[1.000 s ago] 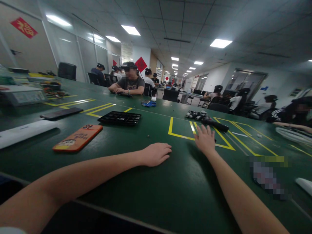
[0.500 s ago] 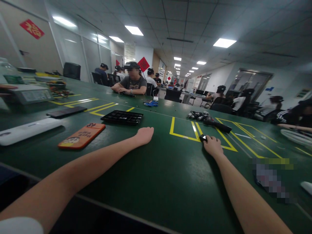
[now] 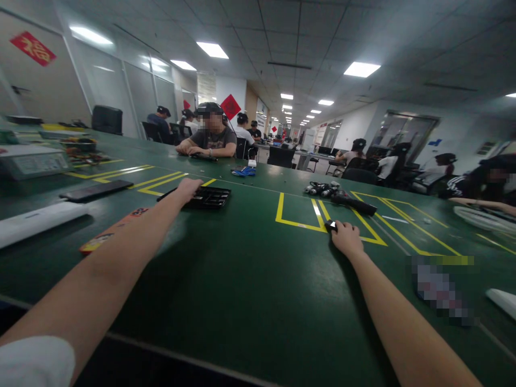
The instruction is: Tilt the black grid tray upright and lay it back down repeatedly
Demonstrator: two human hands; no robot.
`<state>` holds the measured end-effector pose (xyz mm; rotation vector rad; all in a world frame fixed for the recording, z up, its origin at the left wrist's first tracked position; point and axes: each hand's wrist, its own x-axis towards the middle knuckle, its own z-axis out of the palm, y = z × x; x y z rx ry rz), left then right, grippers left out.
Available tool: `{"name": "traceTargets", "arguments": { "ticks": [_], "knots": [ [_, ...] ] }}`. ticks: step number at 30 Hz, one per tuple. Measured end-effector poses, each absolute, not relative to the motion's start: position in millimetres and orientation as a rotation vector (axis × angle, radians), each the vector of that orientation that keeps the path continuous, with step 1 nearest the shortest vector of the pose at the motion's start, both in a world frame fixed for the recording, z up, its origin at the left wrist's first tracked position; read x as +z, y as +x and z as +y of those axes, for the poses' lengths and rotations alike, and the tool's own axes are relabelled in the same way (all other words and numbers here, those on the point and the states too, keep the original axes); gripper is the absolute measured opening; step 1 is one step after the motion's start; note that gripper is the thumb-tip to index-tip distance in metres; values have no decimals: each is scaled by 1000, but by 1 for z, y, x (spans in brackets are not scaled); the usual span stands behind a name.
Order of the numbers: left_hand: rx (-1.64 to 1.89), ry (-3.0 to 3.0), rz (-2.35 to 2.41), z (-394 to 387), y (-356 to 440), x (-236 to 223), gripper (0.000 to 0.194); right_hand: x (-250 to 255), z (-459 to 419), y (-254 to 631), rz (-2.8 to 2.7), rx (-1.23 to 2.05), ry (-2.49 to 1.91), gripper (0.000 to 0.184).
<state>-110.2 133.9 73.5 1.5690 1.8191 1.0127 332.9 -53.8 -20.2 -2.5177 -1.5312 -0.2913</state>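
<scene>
My left hand [image 3: 189,190] is over the left end of a black compartmented tray [image 3: 215,198] lying on the green table. Its fingers point down and are mostly hidden, so whether they touch the tray does not show. Out to the right, my right hand [image 3: 346,239] rests low at the table, fingers closed around a small black object [image 3: 331,225] with a pale shiny spot. That object lies at the corner of a yellow tape outline [image 3: 300,224]. Beneath my left forearm, an orange phone case [image 3: 102,239] is partly covered.
Left on the green table [image 3: 258,301] are a white long object [image 3: 44,220], a dark flat slab [image 3: 97,190] and a grey box [image 3: 34,162]. Black cylindrical tools with cable [image 3: 355,204] lie beyond my right hand. A seated person [image 3: 212,134] is across the table.
My left hand has moved left and away from me, from the bare table onto the tray. My right hand stays at the small black object. The view has shifted slightly.
</scene>
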Motion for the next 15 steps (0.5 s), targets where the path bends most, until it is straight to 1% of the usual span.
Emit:
{"name": "traceTargets", "arguments": {
  "ticks": [2, 4, 6, 11, 13, 15],
  "knots": [
    [709, 1737, 2089, 144, -120, 70, 32, -20, -54, 332, -1528, -282, -2511, 45],
    [363, 1880, 2247, 151, -123, 65, 44, -19, -55, 332, -1513, -254, -2503, 46],
    [219, 1936, 2266, 153, -121, 61, 49, -20, -55, 332, -1506, -242, -2489, 47],
    [231, 2025, 2254, 139, -98, 52, 49, -21, -52, 332, -1508, -256, -2372, 42],
    [333, 2075, 2210, 125, -81, 44, 52, -21, -46, 324, -1536, -221, -2268, 38],
    [522, 2171, 2085, 105, -59, 34, 56, -22, -38, 308, -1594, -148, -2105, 37]
  ]
}}
